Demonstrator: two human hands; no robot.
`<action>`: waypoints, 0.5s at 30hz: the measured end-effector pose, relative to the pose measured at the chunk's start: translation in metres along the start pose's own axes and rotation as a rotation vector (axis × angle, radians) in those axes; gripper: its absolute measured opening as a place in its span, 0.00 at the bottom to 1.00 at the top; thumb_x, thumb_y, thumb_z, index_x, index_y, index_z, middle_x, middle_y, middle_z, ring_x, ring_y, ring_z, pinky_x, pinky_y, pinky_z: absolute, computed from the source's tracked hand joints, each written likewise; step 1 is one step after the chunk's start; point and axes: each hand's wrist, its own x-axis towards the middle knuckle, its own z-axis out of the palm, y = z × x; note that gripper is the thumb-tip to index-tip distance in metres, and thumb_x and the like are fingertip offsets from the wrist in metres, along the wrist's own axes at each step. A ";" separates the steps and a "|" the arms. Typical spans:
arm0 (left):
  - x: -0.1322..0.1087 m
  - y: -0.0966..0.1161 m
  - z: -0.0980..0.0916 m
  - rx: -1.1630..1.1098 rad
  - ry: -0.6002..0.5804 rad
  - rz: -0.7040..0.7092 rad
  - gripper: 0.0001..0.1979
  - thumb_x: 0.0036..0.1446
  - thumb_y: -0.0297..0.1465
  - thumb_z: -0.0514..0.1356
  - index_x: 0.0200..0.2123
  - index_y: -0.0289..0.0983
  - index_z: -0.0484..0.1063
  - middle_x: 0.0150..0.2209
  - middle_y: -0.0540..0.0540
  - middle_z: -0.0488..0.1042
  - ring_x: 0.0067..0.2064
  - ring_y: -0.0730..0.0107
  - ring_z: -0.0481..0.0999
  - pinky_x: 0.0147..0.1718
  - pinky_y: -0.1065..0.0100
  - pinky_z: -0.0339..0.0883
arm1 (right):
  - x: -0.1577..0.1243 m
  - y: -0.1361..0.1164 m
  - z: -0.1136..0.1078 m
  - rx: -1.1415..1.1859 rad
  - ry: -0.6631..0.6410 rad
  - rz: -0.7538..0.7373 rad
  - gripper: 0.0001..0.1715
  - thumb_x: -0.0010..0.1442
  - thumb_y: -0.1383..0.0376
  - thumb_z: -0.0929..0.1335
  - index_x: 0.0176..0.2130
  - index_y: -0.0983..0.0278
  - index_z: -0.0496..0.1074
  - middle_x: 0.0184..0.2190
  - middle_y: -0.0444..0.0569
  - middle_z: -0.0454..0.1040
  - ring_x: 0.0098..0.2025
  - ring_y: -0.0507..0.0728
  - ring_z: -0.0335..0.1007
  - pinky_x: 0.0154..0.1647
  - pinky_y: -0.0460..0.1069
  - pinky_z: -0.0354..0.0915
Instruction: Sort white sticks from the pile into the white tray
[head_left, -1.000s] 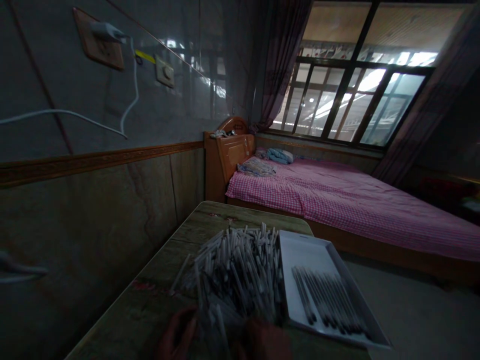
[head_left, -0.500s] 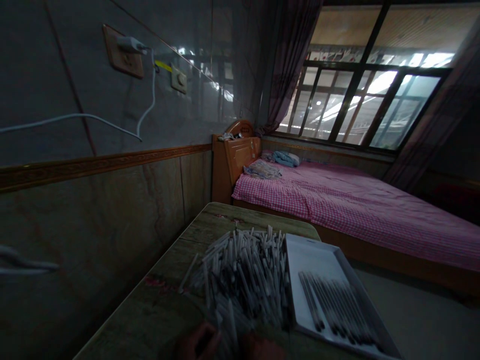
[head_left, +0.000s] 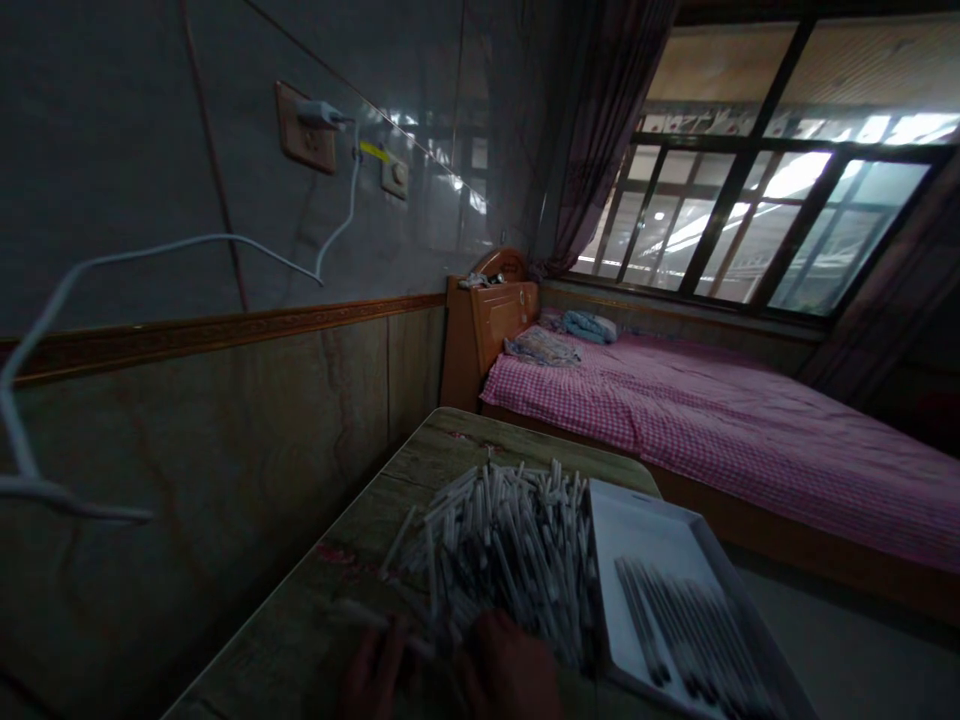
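A heap of thin, whitish pen-like sticks lies on the table. At its near edge, my left hand is closed around one pale pen-like stick, held roughly crosswise. Close beside it my right hand has its fingers curled at the near end of the heap; blur and dim light hide what they pinch. Right of the heap is a shallow white tray, where similar sticks with dark tips lie side by side in a row.
A tiled wall runs along the left, with a plugged-in charger and its dangling white cable. Beyond the table stands a bed with a pink checked cover. One loose stick lies left of the heap.
The view has swung slightly left. Both hands have come further into sight, and a stick now shows crosswise at my left hand. The row in the tray looks the same.
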 end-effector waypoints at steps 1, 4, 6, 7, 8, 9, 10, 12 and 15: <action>0.001 0.006 -0.001 -0.016 0.015 -0.019 0.13 0.39 0.44 0.64 0.30 0.48 0.79 0.36 0.45 0.85 0.44 0.47 0.83 0.44 0.57 0.76 | 0.004 -0.005 -0.005 -0.018 -0.020 0.018 0.09 0.61 0.64 0.69 0.42 0.60 0.76 0.40 0.50 0.82 0.39 0.62 0.82 0.33 0.47 0.71; 0.000 0.020 0.003 -0.095 0.001 -0.089 0.14 0.41 0.47 0.62 0.29 0.47 0.76 0.29 0.46 0.84 0.38 0.48 0.84 0.39 0.56 0.78 | 0.014 -0.021 -0.013 -0.076 -0.103 0.075 0.11 0.60 0.68 0.68 0.44 0.62 0.77 0.42 0.54 0.82 0.42 0.64 0.81 0.36 0.50 0.72; 0.000 0.022 0.005 -0.149 -0.006 -0.094 0.15 0.38 0.48 0.64 0.28 0.46 0.74 0.29 0.46 0.84 0.37 0.48 0.85 0.38 0.56 0.78 | 0.019 -0.026 -0.011 -0.100 -0.125 0.102 0.13 0.60 0.70 0.67 0.44 0.63 0.77 0.43 0.54 0.82 0.42 0.63 0.81 0.37 0.49 0.72; 0.001 0.022 0.006 -0.163 -0.006 -0.085 0.16 0.38 0.48 0.64 0.29 0.46 0.74 0.30 0.46 0.85 0.37 0.48 0.85 0.39 0.56 0.78 | 0.021 -0.026 -0.008 -0.106 -0.132 0.105 0.14 0.59 0.71 0.67 0.45 0.63 0.77 0.43 0.54 0.82 0.42 0.63 0.82 0.37 0.49 0.72; 0.002 0.020 0.006 -0.168 -0.015 -0.076 0.16 0.38 0.47 0.65 0.29 0.46 0.74 0.31 0.45 0.85 0.37 0.48 0.85 0.40 0.56 0.78 | 0.023 -0.025 -0.004 -0.110 -0.140 0.104 0.15 0.59 0.72 0.67 0.45 0.63 0.77 0.43 0.54 0.82 0.42 0.63 0.82 0.36 0.49 0.72; 0.004 0.017 0.006 -0.166 -0.030 -0.070 0.16 0.38 0.47 0.65 0.30 0.46 0.75 0.31 0.45 0.85 0.38 0.49 0.85 0.41 0.57 0.78 | 0.024 -0.022 0.000 -0.113 -0.144 0.103 0.16 0.59 0.72 0.67 0.46 0.63 0.77 0.43 0.54 0.82 0.41 0.63 0.82 0.35 0.48 0.72; 0.005 0.015 0.006 -0.159 -0.040 -0.069 0.16 0.38 0.46 0.65 0.30 0.46 0.75 0.31 0.45 0.85 0.39 0.49 0.85 0.41 0.57 0.78 | 0.026 -0.019 0.005 -0.116 -0.150 0.102 0.16 0.59 0.73 0.67 0.46 0.63 0.77 0.42 0.54 0.83 0.40 0.63 0.83 0.33 0.48 0.72; 0.008 0.011 0.006 -0.156 -0.043 -0.069 0.15 0.38 0.45 0.66 0.30 0.46 0.75 0.32 0.46 0.85 0.40 0.48 0.85 0.43 0.57 0.78 | 0.027 -0.012 0.014 -0.130 -0.133 0.098 0.16 0.59 0.73 0.66 0.45 0.62 0.78 0.40 0.53 0.83 0.38 0.63 0.83 0.29 0.47 0.70; 0.009 0.011 0.009 -0.224 -0.025 -0.092 0.14 0.39 0.45 0.67 0.29 0.46 0.74 0.30 0.46 0.85 0.39 0.48 0.85 0.43 0.55 0.78 | 0.024 -0.004 0.021 -0.155 -0.060 0.092 0.17 0.60 0.76 0.65 0.41 0.61 0.79 0.37 0.53 0.84 0.34 0.63 0.84 0.26 0.46 0.68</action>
